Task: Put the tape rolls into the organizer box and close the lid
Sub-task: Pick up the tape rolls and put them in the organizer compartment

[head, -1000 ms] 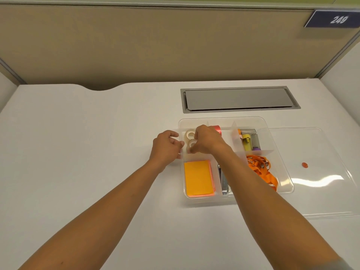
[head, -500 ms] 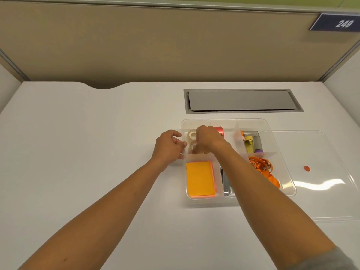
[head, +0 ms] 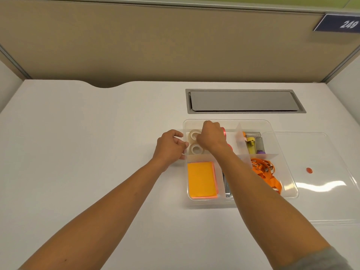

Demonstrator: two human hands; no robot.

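The clear lid (head: 319, 178) lies flat on the desk right of the organizer box (head: 288, 191), off. Two pale tape rolls (head: 195, 142) sit in its far-left compartment. The left hand (head: 170, 146), loosely curled and empty, steadies the wall; whether the right hand (head: 211, 138) holds the red roll beneath it can't be told, and it should seat that roll flat, below the rim.

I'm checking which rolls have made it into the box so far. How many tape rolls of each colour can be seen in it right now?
Clear tape rolls: 2, near and far, beside the left hand
Red tape rolls: 1 edge showing, mostly hidden behind the right hand
Total visible in the organizer box: 3; more could be hidden.
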